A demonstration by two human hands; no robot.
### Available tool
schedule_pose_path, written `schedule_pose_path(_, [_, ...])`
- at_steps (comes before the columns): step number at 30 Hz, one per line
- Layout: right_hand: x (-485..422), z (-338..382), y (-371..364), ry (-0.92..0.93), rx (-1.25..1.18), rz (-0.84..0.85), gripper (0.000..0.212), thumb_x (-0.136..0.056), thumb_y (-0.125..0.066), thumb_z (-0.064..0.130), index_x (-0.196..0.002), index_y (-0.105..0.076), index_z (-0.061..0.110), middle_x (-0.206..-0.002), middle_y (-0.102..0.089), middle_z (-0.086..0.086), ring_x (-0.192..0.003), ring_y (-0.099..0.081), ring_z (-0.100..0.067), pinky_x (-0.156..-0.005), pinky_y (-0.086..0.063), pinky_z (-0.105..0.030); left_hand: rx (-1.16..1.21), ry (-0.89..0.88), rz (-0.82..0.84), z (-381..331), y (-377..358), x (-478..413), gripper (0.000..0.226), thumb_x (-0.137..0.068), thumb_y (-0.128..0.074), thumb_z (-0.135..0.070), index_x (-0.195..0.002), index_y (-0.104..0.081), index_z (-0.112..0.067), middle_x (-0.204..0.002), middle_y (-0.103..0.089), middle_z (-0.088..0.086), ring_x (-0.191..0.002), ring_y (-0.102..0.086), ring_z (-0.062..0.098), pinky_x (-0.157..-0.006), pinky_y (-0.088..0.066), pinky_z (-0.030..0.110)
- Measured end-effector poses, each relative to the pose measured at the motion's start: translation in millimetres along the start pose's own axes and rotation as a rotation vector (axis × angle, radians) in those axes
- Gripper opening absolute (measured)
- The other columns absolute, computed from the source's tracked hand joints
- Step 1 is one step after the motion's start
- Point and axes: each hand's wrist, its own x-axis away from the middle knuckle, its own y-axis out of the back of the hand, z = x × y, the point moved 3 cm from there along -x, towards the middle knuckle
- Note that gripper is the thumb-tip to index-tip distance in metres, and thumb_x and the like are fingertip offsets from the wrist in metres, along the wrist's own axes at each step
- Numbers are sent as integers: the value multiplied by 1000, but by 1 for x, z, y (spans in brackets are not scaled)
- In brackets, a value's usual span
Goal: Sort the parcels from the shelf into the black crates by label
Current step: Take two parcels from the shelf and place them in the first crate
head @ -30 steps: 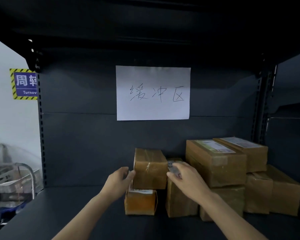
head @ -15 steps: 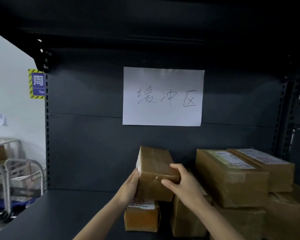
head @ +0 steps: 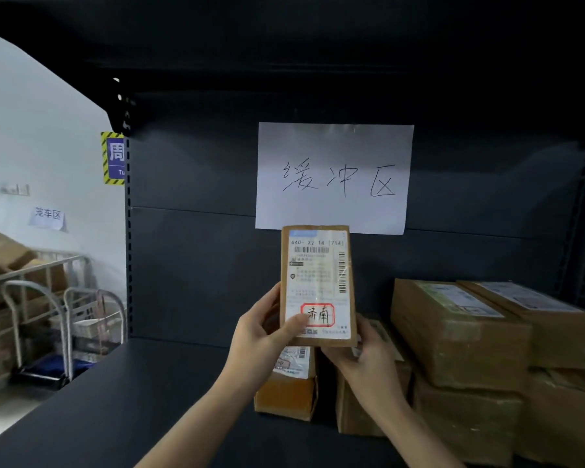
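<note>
Both hands hold one parcel [head: 318,275] upright, label facing the camera. The left hand [head: 260,336] grips its lower left edge, thumb on the label beside a red-framed stamp [head: 318,314]; the right hand [head: 368,359] cups the lower right corner. Directly below the grip a small orange parcel [head: 284,396] sits on the shelf [head: 149,400]; stacked parcels [head: 460,332] lie to the right.

The shelf [head: 149,400] is dim, its upper part nearly black, while the wall [head: 48,123] at left is bright. Soft glare crosses the paper sign [head: 335,143]. Edges curve and blur.
</note>
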Motion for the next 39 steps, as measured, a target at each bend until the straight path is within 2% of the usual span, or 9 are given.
schedule_pose_path(6, [3,3,-6,7,-21,63,46,-79,-71,19,-109,-48,46,-95,-52,39,-89,-48,26,-73,-39,5,2,-33,24,-2,5,7,49,-71,-66,-33,-116,-51,-43,-106,-71,-15,-99,-68,9,-77,-58,25])
schedule_pose_path(13, [4,20,-46,36,-60,203,44,-82,-68,26,-114,-47,48,-95,-49,44,-90,-46,27,-73,-36,7,-28,-93,-90,-11,42,15,45,-76,-62,-28,-120,-54,-34,-104,-72,-14,-95,-69,7,-68,-54,14])
schedule_pose_path(17, [11,37,-98,-1,-181,348,39,-83,-67,21,-104,-50,50,-96,-60,36,-97,-53,21,-81,-41,0,-56,-67,-243,-6,89,28,35,-84,-58,-17,-117,-59,-30,-101,-74,-11,-92,-70,7,-66,-54,14])
schedule_pose_path(22, [27,36,-153,-90,-132,510,38,-86,-63,26,-124,-54,30,-119,-63,13,-114,-56,-3,-99,-43,-23,-101,141,-397,24,140,46,28,-89,-57,-13,-112,-63,-27,-96,-75,-3,-88,-71,12,-70,-56,22])
schedule_pose_path(26, [34,21,-174,-184,-40,586,35,-88,-60,33,-121,-57,21,-117,-65,5,-108,-59,-7,-94,-44,-21,-119,289,-428,48,153,48,19,-89,-59,-17,-102,-65,-30,-93,-73,-6,-86,-68,10,-68,-52,21])
schedule_pose_path(29, [38,10,-178,-242,12,605,28,-90,-57,37,-116,-57,25,-109,-65,9,-93,-57,-1,-87,-44,-18,-126,388,-423,66,152,48,12,-90,-58,-22,-95,-63,-32,-92,-70,-5,-87,-65,12,-66,-48,23])
schedule_pose_path(31, [39,6,-179,-237,59,598,25,-90,-55,39,-112,-57,27,-109,-65,8,-97,-59,-5,-85,-45,-20,-116,421,-456,74,151,48,10,-90,-56,-25,-91,-64,-32,-92,-69,-4,-87,-63,14,-65,-47,25])
schedule_pose_path(36, [37,7,-167,-206,100,644,40,-92,-51,41,-128,-51,22,-124,-61,1,-113,-56,-11,-96,-46,-26,-262,432,-483,77,150,39,41,-91,-56,-29,-129,-51,-14,-117,-63,7,-106,-59,22,-85,-48,36])
schedule_pose_path(39, [34,7,-145,-169,140,616,59,-92,-49,43,-143,-33,18,-141,-47,0,-129,-43,-13,-106,-37,-28,-607,313,-553,63,145,32,59,-90,-59,-29,-141,-37,-13,-143,-42,13,-134,-35,29,-110,-31,44])
